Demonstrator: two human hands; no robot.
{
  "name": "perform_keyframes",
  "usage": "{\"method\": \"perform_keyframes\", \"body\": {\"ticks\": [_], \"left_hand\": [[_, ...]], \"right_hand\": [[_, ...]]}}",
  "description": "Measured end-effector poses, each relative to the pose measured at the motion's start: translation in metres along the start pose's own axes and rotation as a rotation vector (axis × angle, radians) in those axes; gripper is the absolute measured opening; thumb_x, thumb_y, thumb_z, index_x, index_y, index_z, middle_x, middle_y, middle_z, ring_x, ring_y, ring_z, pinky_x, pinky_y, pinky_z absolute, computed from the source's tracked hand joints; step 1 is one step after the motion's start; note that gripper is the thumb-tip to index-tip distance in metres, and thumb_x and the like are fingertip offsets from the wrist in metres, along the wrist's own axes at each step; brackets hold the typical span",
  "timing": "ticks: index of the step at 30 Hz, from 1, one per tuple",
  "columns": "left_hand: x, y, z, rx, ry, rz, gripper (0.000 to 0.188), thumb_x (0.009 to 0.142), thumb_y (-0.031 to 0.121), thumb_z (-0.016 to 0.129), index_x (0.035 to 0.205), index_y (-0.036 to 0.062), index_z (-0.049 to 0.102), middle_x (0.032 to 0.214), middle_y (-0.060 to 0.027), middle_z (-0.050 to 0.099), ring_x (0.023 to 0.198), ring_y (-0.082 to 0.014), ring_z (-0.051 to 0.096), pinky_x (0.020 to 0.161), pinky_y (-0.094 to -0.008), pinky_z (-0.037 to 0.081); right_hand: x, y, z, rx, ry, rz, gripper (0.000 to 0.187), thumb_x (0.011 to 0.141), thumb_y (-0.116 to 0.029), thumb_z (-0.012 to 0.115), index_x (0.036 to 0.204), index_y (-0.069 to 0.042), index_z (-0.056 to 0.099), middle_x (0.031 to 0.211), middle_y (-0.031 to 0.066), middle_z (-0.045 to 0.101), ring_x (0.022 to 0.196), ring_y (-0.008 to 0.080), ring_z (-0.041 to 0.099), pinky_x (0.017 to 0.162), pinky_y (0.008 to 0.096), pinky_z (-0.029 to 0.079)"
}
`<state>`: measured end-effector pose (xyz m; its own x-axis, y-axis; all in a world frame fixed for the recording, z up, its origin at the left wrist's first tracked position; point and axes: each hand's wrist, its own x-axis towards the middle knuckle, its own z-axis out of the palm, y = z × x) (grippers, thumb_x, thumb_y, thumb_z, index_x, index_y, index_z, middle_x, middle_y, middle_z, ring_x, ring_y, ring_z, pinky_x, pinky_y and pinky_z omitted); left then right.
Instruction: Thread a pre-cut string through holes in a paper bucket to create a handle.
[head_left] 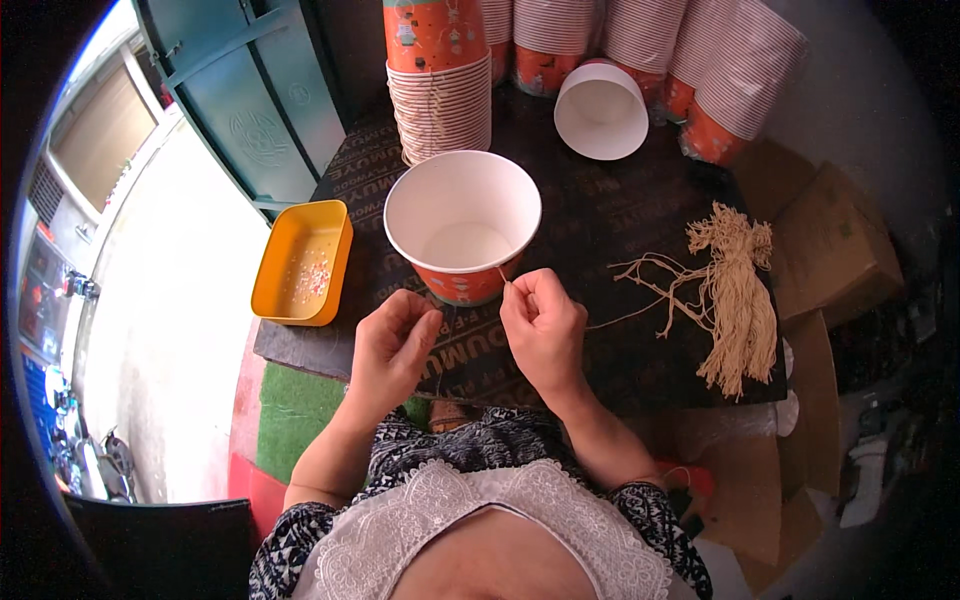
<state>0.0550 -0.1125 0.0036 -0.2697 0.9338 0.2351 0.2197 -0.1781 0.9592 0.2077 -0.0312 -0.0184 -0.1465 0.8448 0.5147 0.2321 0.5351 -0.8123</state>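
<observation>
A large paper bucket (466,285), white inside and orange printed outside, stands upright before me on the dark table. My right hand (545,325) is closed at its near right side, thumb and forefinger pinching a thin beige string (503,275) just below the rim. A strand of it trails right from under that hand, toward a bundle of beige strings (740,300). My left hand (396,345) is by the bucket's lower left, its fingers curled against the thumb. Whatever it may hold is too small or hidden to make out.
A yellow tray (262,285) with small coloured beads sits at the table's left edge. Behind the bucket rise a tall stack of paper buckets (440,110) and several wrapped stacks. Another white bucket (602,115) lies tipped toward me. Cardboard boxes (840,240) stand right of the table.
</observation>
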Motion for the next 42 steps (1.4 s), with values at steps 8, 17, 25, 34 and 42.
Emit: {"method": "perform_keyframes", "body": {"ticks": [8,17,25,34,42], "left_hand": [[0.003,0.007,-0.001,0.049,-0.008,0.003,0.010,0.089,0.006,0.057,0.082,-0.0002,0.052,0.065,0.0053,0.046,0.061,-0.0012,0.039,0.051,-0.0182,0.033],[0.089,0.048,-0.013,0.662,-0.336,0.604,0.030,0.081,0.001,0.055,0.111,0.0031,0.055,0.115,-0.0197,0.047,0.112,-0.0378,0.044,0.097,-0.0428,0.037],[0.134,0.015,-0.008,0.724,-0.779,0.571,0.027,0.086,0.015,0.053,0.110,0.0040,0.060,0.111,-0.0157,0.054,0.112,-0.0332,0.045,0.098,-0.0409,0.035],[0.130,0.029,0.003,0.648,-0.845,0.384,0.019,0.084,0.015,0.054,0.081,-0.0026,0.063,0.072,-0.0163,0.061,0.067,-0.0277,0.057,0.065,-0.0359,0.045],[0.113,0.037,0.009,0.622,-0.644,0.203,0.016,0.078,0.013,0.060,0.079,-0.0016,0.065,0.075,-0.0166,0.064,0.068,-0.0282,0.061,0.063,-0.0363,0.047]], "right_hand": [[0.006,0.004,0.007,0.009,0.032,-0.044,0.012,0.082,0.001,0.062,0.075,-0.001,0.052,0.056,0.0011,0.050,0.050,0.0034,0.045,0.045,0.0232,0.038],[0.013,0.006,0.009,-0.041,0.010,-0.100,0.010,0.081,-0.004,0.061,0.085,-0.004,0.052,0.065,0.0148,0.060,0.060,0.0328,0.063,0.048,0.0395,0.046],[0.013,0.007,0.013,-0.059,0.070,-0.147,0.007,0.081,0.000,0.062,0.081,-0.001,0.054,0.059,0.0113,0.056,0.049,0.0181,0.058,0.047,0.0301,0.043],[0.014,0.009,0.013,-0.072,0.083,-0.176,0.008,0.081,-0.002,0.063,0.082,-0.002,0.054,0.060,0.0117,0.056,0.050,0.0215,0.058,0.048,0.0314,0.044],[0.032,0.001,-0.023,-0.366,-0.166,-0.530,0.027,0.080,-0.016,0.067,0.098,-0.003,0.053,0.076,0.0110,0.058,0.058,0.0254,0.063,0.046,0.0346,0.050]]}}
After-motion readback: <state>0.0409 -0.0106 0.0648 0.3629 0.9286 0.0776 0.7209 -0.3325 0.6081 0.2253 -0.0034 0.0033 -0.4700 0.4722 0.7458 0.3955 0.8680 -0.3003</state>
